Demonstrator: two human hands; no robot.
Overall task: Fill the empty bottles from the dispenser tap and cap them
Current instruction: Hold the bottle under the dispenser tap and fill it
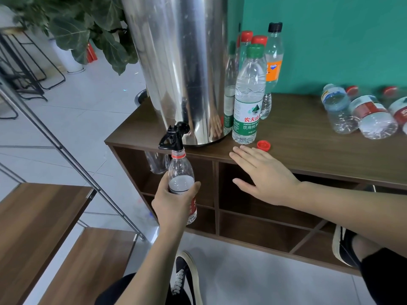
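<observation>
Silver dispenser (180, 69), black tap (174, 135); loose red cap (263, 145); green-labelled bottle (247, 95); teal wall (330, 40), upper right; dark wood-grain cabinet (308, 137).

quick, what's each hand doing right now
Left hand: closed, holding the bottle under the tap.
Right hand: open, fingers straight, holding nothing, near the red cap.

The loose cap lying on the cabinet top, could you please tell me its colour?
Red; the loose cap shows clearly in the head view.
</observation>
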